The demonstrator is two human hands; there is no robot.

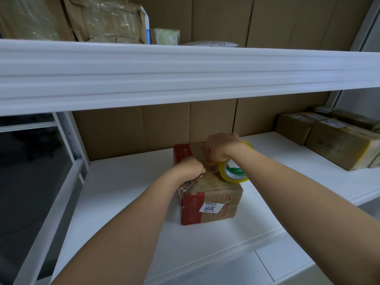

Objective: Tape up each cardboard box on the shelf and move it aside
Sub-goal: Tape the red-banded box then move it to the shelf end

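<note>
Left hand [190, 168] grips a metal cutter [190, 185], right hand [221, 148] grips the yellow tape roll [233, 171] atop the cardboard box [211, 202]; keep tape taut, cut cleanly at the seam.

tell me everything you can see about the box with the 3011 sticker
The cardboard box is brown with red printed bands and a white sticker reading 3011 on its near face. It sits upright on the white shelf, its corners worn. The left hand presses on its top left edge; the right hand holds a roll of yellow tape resting on the top. Shiny tape already covers part of the top.
</note>
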